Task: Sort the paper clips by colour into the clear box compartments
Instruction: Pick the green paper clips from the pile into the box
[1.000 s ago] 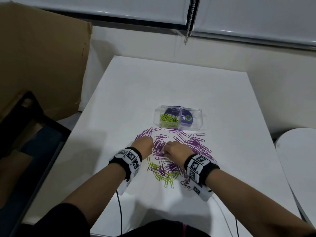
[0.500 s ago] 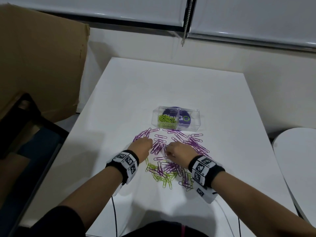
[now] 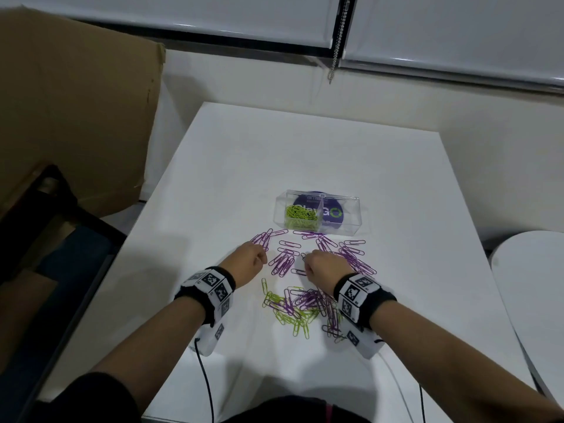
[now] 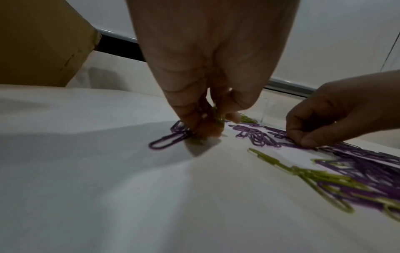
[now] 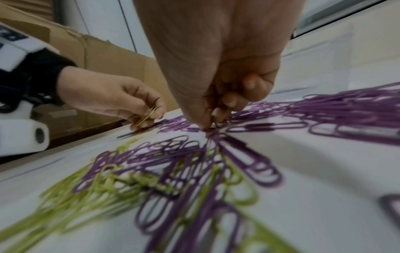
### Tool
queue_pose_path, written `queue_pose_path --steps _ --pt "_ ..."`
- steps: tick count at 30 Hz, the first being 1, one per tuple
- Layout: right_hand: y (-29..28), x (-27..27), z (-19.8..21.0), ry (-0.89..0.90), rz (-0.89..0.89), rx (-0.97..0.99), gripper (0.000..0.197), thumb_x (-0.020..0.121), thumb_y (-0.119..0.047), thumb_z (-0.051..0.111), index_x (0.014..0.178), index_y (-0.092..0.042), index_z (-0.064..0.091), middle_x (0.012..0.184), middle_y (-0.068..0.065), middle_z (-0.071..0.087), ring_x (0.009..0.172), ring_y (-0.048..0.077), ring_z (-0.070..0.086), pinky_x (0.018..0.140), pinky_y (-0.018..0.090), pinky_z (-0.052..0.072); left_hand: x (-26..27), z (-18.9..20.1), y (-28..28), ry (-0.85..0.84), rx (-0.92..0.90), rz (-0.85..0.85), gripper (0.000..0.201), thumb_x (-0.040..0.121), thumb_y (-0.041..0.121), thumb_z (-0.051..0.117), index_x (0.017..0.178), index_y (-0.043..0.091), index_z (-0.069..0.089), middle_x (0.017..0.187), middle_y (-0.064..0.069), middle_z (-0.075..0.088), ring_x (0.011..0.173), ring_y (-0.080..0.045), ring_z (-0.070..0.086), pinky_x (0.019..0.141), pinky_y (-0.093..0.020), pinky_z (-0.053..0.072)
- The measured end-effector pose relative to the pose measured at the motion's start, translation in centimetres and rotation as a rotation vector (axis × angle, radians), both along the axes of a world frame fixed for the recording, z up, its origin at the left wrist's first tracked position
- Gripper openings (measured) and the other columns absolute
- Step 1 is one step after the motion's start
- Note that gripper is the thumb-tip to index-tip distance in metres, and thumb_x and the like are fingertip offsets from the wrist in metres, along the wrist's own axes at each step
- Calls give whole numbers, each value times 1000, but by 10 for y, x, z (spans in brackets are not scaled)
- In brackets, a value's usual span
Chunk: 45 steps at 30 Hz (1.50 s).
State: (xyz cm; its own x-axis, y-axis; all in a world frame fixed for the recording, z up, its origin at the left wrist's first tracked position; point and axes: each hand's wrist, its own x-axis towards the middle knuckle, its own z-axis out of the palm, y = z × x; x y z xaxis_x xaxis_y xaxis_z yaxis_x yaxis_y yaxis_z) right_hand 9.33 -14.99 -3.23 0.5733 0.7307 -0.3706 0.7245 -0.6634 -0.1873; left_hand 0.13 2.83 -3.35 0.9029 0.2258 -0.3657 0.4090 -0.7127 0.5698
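The clear box (image 3: pixel 351 213) stands mid-table, with green clips (image 3: pixel 300 215) in its left compartment. Purple clips (image 3: pixel 283 261) lie spread in front of it. Nearer me is a mixed green and purple pile (image 3: pixel 300 308). My left hand (image 3: pixel 248 260) rests at the left edge of the spread, fingers curled round a few green clips (image 5: pixel 147 116) (image 4: pixel 217 115); a purple clip (image 4: pixel 166 141) lies beside its fingertips. My right hand (image 3: pixel 322 265) is curled, its fingertips (image 5: pixel 206 124) pinching a purple clip (image 5: pixel 218 125) on the table.
The white table (image 3: pixel 274 154) has a cardboard box (image 3: pixel 79 111) standing off its left edge. A second white surface (image 3: pixel 531 285) sits to the right. Cables (image 3: pixel 204 374) trail from both wrist units towards me.
Both hands have drifted slightly apart, the left to the left and the right to the right, showing more of the purple clips between them. The box has not moved.
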Motion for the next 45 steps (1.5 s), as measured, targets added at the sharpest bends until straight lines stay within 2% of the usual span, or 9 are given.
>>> queue_pose_path --steps 4,10,15,23,28,32,37,41,45 --pt "-5 2 7 11 5 55 22 94 -14 41 108 -6 56 111 12 59 104 30 56 82 38 46 -2 -3 1 44 -102 22 28 91 0 34 92 14 57 99 -14 63 84 -26 58 75 -29 45" --pt "15 -18 6 69 141 -36 20 91 -22 53 103 -7 59 112 10 61 107 28 54 86 38 47 -4 4 -3 89 -307 145 33 92 1 29 73 18 50 63 -2 41 56 -14 36 52 -21 36" --pt "18 -21 5 -8 179 -100 20 91 -6 44 105 -4 57 112 13 60 104 31 57 80 39 48 -9 0 0 114 -247 28 5 92 15 48 92 16 53 71 7 46 66 -13 46 56 -18 37" --pt "7 -14 13 29 134 -142 27 89 -7 44 114 -2 53 120 15 53 114 31 48 85 39 45 -18 -4 1 141 81 -391 30 87 24 62 115 17 55 97 5 38 90 -12 44 78 -20 33" --pt "6 -15 19 153 77 33 12 87 -2 41 93 -12 42 94 17 56 79 22 45 64 30 34 -19 -3 -1 97 126 -419 21 90 24 58 107 12 62 102 1 45 98 -17 53 80 -18 35" --pt "9 -25 15 274 43 63 28 91 -4 36 118 -8 41 66 1 46 58 20 40 53 31 27 -19 -3 -3 93 168 -397 21 94 22 50 106 10 62 110 -5 55 99 -21 56 85 -24 40" --pt "-4 -34 13 184 144 -13 36 93 -39 46 115 -11 45 107 10 63 94 28 60 69 29 37 -23 -2 -2 80 115 -277 23 98 15 37 110 8 56 106 -8 61 89 -20 52 80 -26 39" --pt "-17 -26 6 155 114 -23 24 93 -28 48 109 -10 49 106 10 64 97 29 60 72 30 40 -26 -8 -1 118 74 -268 31 99 8 32 120 8 55 122 -9 58 111 -23 54 93 -26 39" --pt "-29 -5 7 99 11 -25 18 91 -21 48 106 -12 50 109 9 65 96 26 59 74 30 41 -24 -6 -2 119 -12 -209 29 98 8 30 110 7 57 115 -12 60 94 -21 53 81 -22 38"
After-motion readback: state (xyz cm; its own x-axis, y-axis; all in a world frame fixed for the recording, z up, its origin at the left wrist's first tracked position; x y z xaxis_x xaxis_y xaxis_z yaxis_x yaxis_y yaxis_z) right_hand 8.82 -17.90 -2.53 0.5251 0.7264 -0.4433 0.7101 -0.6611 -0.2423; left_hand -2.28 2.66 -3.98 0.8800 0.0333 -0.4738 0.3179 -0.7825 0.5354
